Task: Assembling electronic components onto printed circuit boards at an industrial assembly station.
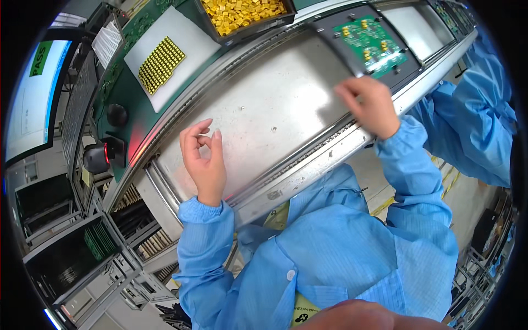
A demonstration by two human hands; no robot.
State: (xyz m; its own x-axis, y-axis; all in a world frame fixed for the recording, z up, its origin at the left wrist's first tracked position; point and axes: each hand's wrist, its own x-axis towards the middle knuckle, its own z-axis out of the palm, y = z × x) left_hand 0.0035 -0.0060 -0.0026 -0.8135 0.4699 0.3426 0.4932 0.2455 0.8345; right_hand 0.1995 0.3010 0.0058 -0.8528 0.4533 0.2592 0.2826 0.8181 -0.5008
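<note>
My left hand hovers over the bare metal bed of the conveyor, thumb and fingers apart with nothing between them. To the right, my right hand is over the conveyor's near rail, its fingers bent and smeared by motion, so whether they hold anything cannot be made out. Just beyond it lies a black carrier plate on the conveyor. A green circuit board sits in this carrier, with several small yellow parts standing on it. The right fingertips appear apart from the carrier's near left corner.
Behind the conveyor, a white pad bears a block of yellow parts in rows. A black bin holds loose yellow parts. A scanner with a red light and a monitor stand left. A co-worker's blue sleeve is at right.
</note>
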